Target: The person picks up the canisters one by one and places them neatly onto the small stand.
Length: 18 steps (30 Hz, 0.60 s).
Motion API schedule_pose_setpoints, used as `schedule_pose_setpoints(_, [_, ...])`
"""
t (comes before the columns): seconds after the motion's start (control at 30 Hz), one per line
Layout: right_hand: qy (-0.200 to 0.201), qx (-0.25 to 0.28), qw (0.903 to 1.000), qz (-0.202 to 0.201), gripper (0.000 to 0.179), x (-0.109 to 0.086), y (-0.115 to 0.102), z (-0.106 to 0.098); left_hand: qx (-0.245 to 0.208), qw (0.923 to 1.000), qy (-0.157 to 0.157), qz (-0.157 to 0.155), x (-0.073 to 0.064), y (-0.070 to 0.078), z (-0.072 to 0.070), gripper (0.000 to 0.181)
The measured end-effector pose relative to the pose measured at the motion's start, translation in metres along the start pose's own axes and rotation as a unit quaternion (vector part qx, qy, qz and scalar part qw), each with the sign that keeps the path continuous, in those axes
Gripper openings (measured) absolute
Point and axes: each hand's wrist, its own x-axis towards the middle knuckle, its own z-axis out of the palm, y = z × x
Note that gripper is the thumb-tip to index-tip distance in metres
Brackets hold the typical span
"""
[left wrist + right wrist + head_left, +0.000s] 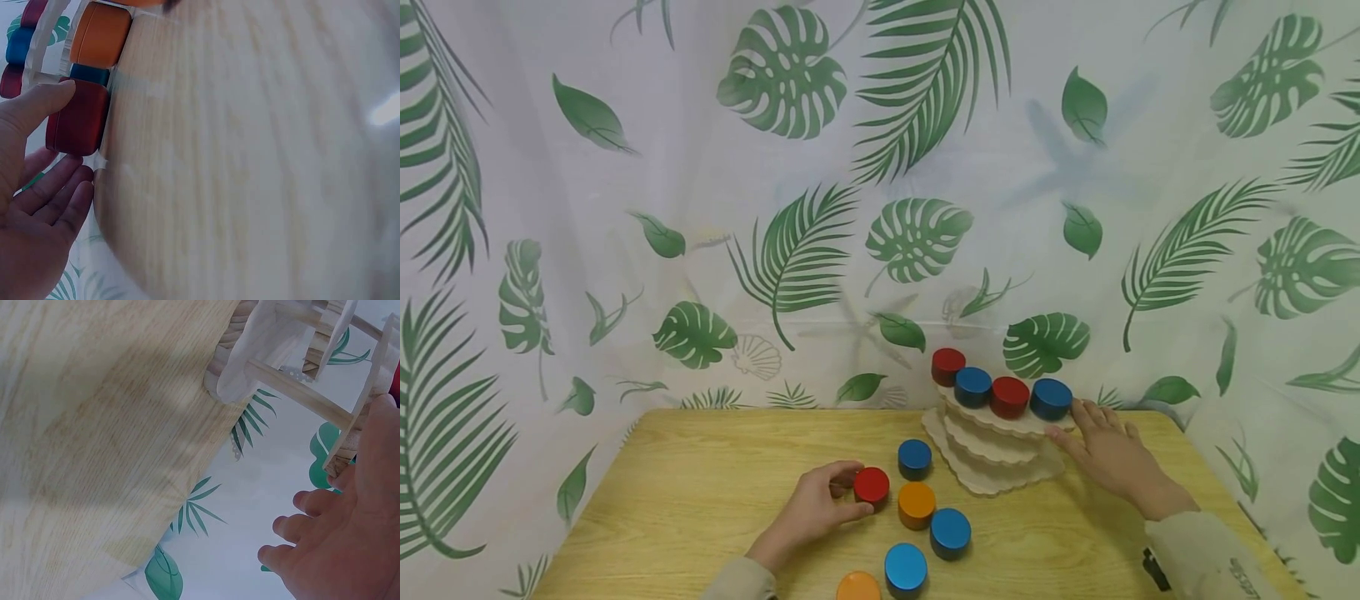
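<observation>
Where a leafy white cloth [587,50] hangs behind a wooden table [715,446], a pale stand [988,477] with three wavy levels sits near the table's far edge. The hands are well apart: the right hand [1111,457], fingers loosely spread, touches the right end of the top shelf [1024,427], and the left hand [811,505] has thumb and fingers around a red block [872,486], just left of an orange block [917,505]. Four round blocks [973,387] sit in a row on that shelf, and three blue blocks [951,533] stand near the red one.

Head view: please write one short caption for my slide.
Left grip on a red tin, right grip at a tiered stand topped by four tins.
</observation>
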Motion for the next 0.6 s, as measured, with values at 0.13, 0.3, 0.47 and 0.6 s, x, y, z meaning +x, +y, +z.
schedule_pose_setpoints(0.13, [0.000, 0.001, 1.0000, 0.000, 0.090, 0.0003, 0.0002, 0.0003, 0.006, 1.0000, 0.002, 0.001, 0.0003, 0.0001, 0.0007, 0.061])
schedule_pose_setpoints(0.3, [-0.002, 0.001, 1.0000, 0.000, 0.090, 0.0012, 0.0015, 0.0013, 0.013, 0.9999, 0.006, 0.007, 0.0013, -0.0014, 0.0020, 0.059])
schedule_pose_setpoints(0.47, [-0.003, 0.001, 1.0000, 0.001, 0.090, 0.0006, 0.0019, 0.0009, 0.015, 0.9997, 0.011, 0.014, 0.0024, -0.0020, 0.0030, 0.057])
schedule_pose_setpoints(0.6, [-0.004, 0.006, 1.0000, 0.002, 0.091, -0.0001, 0.0005, -0.0011, 0.013, 0.9998, 0.011, 0.014, 0.0022, -0.0014, 0.0025, 0.056])
